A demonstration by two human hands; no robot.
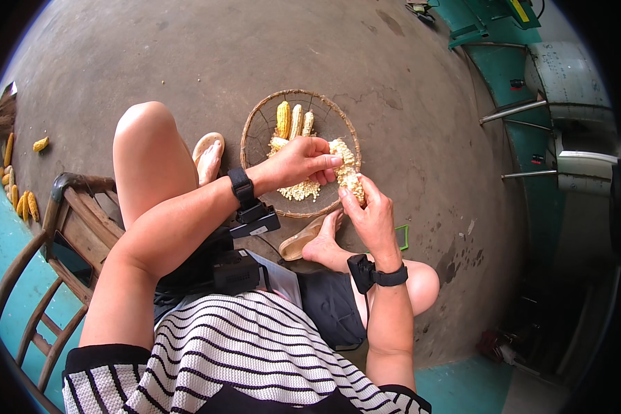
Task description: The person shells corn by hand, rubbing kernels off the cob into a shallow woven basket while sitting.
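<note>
My right hand (368, 217) grips the lower end of a partly shelled corn cob (344, 154). Against the cob's left side, my left hand (306, 160) pinches it with thumb and fingers. Both hands are above a round woven basket (244, 145) with a wicker rim, standing on the floor. Loose corn kernels (299, 192) lie in it, partly hidden by my left hand. At the basket's far side rest a full yellow corn ear (283, 120) and two paler, partly stripped cobs (295, 123). Another cob (278, 144) shows beside my left hand.
A wooden chair (80, 207) stands on the left, with a dark flat device (72, 259) on it. Several corn ears (28, 206) lie at the left wall, near a broom (1, 118). A green-framed object (403, 237) lies right of my foot. Metal equipment (569, 77) stands at right.
</note>
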